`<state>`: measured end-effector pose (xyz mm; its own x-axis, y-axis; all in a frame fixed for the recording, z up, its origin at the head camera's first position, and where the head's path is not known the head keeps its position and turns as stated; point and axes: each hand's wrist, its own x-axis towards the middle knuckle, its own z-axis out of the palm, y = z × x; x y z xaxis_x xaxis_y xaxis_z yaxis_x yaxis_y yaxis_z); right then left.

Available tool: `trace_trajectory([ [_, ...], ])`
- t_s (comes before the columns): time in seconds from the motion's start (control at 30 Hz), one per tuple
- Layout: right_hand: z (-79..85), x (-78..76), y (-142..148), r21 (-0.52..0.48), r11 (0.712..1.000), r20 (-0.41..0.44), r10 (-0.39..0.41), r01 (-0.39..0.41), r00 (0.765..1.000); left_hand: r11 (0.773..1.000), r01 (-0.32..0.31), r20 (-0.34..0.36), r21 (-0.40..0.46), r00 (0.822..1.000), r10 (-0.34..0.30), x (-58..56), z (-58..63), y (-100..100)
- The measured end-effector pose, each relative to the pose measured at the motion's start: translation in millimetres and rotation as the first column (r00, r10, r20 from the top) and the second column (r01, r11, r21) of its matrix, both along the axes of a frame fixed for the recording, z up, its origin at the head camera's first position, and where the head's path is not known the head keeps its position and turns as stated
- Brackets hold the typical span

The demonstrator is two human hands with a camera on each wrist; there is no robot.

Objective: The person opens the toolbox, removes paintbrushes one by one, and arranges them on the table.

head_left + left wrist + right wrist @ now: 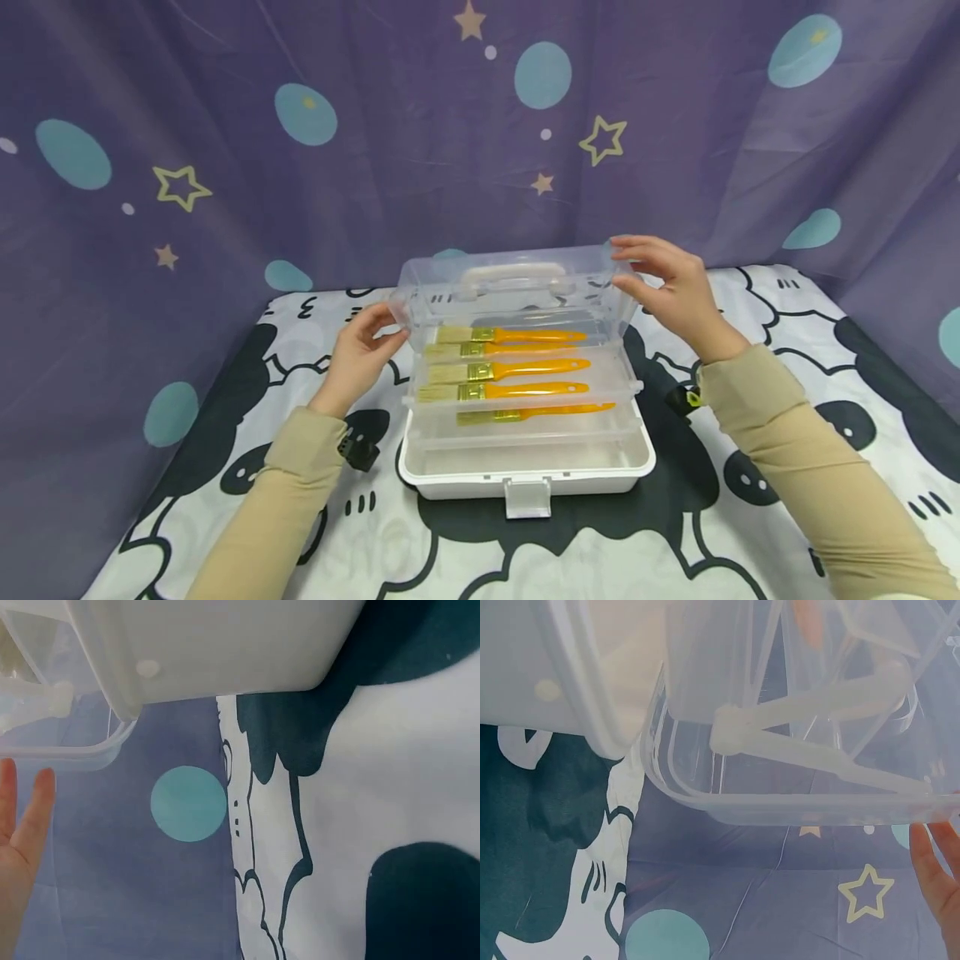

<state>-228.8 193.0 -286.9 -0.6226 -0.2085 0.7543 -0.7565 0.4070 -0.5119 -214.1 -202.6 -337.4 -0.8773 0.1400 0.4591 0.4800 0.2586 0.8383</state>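
Note:
A white toolbox [450,485] with its clear lid [442,287] raised stands on the cloth, its clear trays [517,429] spread in tiers. Several paintbrushes [536,389] with orange handles and pale bristles lie across the trays. At the lid's left side is my left hand [358,354]; in the left wrist view its straight fingers [34,814] come close to the rim, and contact is hard to tell. My right hand [671,287] touches the upper right edge of the lid with extended fingers, thumb held apart below. The right wrist view shows fingertips at the rim.
A white handle [513,273] sits on the lid, and a latch [527,498] hangs down at the box's front. Black-and-white cartoon cloth [360,546] covers the table. Behind it hangs a purple curtain [420,150] with stars and blue ovals.

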Motion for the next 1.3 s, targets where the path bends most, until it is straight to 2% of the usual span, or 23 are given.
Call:
trace_trajectory([
  [0.23,1.4,0.5,0.3,0.018,1.0,0.083,-0.004,0.002,0.997,1.0,-0.003,-0.007,0.005,1.0,0.003,-0.2,0.0,-1.1],
  [0.37,-2.0,3.0,9.2,-0.002,1.0,0.185,0.028,-0.028,0.982,1.0,-0.011,0.009,-0.003,1.0,0.011,-0.5,0.3,0.1],
  [0.43,-7.3,4.5,16.2,-0.025,0.998,0.262,0.054,-0.049,0.963,1.0,-0.011,0.017,-0.005,1.0,0.011,-1.1,0.2,1.0],
  [0.57,-22.4,5.0,28.9,-0.075,0.992,0.429,0.127,-0.105,0.894,1.0,-0.016,0.021,-0.002,1.0,0.016,-1.8,0.4,2.1],
  [0.63,-29.4,3.0,32.5,-0.101,0.985,0.482,0.173,-0.141,0.859,1.0,-0.021,0.018,0.004,1.0,0.021,-1.8,1.0,1.9],
  [0.7,-35.0,0.6,34.1,-0.105,0.98,0.504,0.201,-0.171,0.84,1.0,-0.023,0.016,0.01,1.0,0.022,-1.6,1.4,1.4],
  [0.8,-39.9,-2.6,34.5,-0.107,0.973,0.501,0.229,-0.202,0.834,1.0,-0.015,0.015,0.024,1.0,0.015,-2.2,1.7,1.3],
  [0.9,-42.3,-4.2,34.2,-0.117,0.972,0.485,0.237,-0.206,0.842,0.999,-0.002,0.018,0.045,1.0,0.002,-3.3,1.4,2.1],
  [1.13,-44.8,-6.6,31.4,-0.146,0.972,0.498,0.235,-0.186,0.835,0.996,-0.004,0.021,0.088,1.0,0.002,-5.9,0.2,3.2],
  [1.3,-48.1,-9.7,30.5,-0.157,0.976,0.522,0.21,-0.149,0.827,0.996,-0.013,0.06,0.085,0.998,0.008,-9.1,0.8,3.3],
])
